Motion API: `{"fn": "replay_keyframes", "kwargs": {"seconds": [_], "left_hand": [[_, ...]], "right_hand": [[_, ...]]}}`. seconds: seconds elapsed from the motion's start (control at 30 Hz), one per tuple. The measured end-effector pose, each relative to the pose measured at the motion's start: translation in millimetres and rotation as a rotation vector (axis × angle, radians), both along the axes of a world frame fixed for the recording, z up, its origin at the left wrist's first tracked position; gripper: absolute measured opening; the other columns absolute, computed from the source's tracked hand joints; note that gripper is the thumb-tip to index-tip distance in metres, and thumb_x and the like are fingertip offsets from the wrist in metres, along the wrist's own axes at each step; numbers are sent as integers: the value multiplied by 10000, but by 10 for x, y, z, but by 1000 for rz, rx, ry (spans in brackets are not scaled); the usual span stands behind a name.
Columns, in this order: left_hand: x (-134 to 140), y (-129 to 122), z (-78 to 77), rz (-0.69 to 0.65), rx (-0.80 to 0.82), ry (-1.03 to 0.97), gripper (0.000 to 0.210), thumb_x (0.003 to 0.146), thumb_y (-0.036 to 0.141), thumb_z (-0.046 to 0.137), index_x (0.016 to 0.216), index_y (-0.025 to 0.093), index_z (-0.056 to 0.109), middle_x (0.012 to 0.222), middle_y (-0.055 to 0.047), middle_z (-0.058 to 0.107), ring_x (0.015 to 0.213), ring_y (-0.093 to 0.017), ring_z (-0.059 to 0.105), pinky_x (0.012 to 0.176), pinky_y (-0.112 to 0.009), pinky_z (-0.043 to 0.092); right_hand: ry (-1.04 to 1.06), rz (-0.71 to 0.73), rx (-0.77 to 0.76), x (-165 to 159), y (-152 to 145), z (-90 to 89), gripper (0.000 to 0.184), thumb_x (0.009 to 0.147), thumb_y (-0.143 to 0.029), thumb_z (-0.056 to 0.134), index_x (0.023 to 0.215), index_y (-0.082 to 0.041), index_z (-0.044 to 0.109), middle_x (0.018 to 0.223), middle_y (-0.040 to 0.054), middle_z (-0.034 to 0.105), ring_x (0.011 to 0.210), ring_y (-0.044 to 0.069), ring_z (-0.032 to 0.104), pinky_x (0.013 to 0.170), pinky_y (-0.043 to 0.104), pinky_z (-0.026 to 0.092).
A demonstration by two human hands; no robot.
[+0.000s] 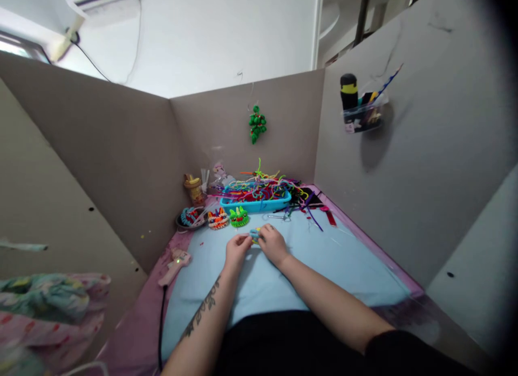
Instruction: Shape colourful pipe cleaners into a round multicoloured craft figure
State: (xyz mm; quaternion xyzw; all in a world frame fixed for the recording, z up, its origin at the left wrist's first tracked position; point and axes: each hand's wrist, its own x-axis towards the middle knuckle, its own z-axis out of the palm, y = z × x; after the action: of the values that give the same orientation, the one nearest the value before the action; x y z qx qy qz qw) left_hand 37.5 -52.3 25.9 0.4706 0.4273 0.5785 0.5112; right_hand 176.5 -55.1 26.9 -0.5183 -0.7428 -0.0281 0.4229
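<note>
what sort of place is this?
Probably a craft workstation, maybe a cubicle: grey panels wall in the table, a blue tray is heaped with colourful strands, and a pink tool that looks like a glue gun lies at left.

Grey partitions (218,130), white wall (226,36) behind, window (22,46) far left.

The workpiece (253,234) is small, light blue and yellow. Left fingers (245,240) and right fingers (263,233) grip it from opposite sides, covering part of it; exact outline and tilt cannot be determined. Position: over the bench (324,262), roughly midway between left and right edges, toward the far edge.
</note>
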Motion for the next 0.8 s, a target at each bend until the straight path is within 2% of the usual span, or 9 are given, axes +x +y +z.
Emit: {"fn": "replay_keyframes", "kwargs": {"seconds": [0.2, 0.33, 0.47, 0.57, 0.7, 0.8], "left_hand": [[2, -26, 3, 15, -5, 39, 333, 590, 411, 704, 711, 105, 651, 584, -24, 624, 517, -104, 552, 519, -217, 423], [-7, 26, -47, 35, 57, 36, 302, 625, 397, 672, 712, 112, 622, 542, 7, 580, 495, -91, 519, 514, -207, 401], [-22, 89, -123, 79, 88, 25, 282, 661, 380, 640, 784, 137, 570, 572, 28, 563, 525, -89, 530, 552, -208, 413], [-27, 114, -171, 97, 129, 4, 321, 661, 353, 648, 876, 168, 497, 604, 43, 560, 561, -98, 559, 592, -223, 436], [-24, 115, -194, 72, 215, 7, 339, 682, 314, 639, 922, 188, 434, 611, 57, 551, 582, -97, 570, 642, -243, 452], [-22, 110, -194, 49, 221, 20, 341, 704, 291, 617, 966, 187, 425, 633, 44, 571, 622, -109, 588, 666, -252, 454]], "right_hand": [[-107, -3, -5, -20, -29, -5, 133, 737, -77, 497, 779, -194, 543, 860, 56, 546, 843, 200, 460, 740, 290, 359], [-69, 4, -14, -28, -41, -9, 116, 743, -122, 529, 837, -187, 549, 880, 53, 557, 872, 209, 465, 763, 308, 355], [-30, 24, -10, -6, -55, -39, 231, 772, -206, 550, 1001, -183, 547, 964, 71, 569, 929, 222, 468, 803, 331, 345], [-39, 31, -20, 25, -57, -61, 243, 806, -213, 519, 1045, -190, 553, 972, 70, 587, 934, 218, 477, 816, 333, 335], [-79, 21, -34, 49, -49, -68, 195, 840, -204, 480, 1001, -211, 589, 947, 51, 612, 903, 202, 493, 793, 318, 332], [-85, -2, -35, 52, -41, -67, 154, 847, -211, 475, 921, -206, 610, 901, 47, 619, 873, 195, 502, 777, 307, 334]]}}
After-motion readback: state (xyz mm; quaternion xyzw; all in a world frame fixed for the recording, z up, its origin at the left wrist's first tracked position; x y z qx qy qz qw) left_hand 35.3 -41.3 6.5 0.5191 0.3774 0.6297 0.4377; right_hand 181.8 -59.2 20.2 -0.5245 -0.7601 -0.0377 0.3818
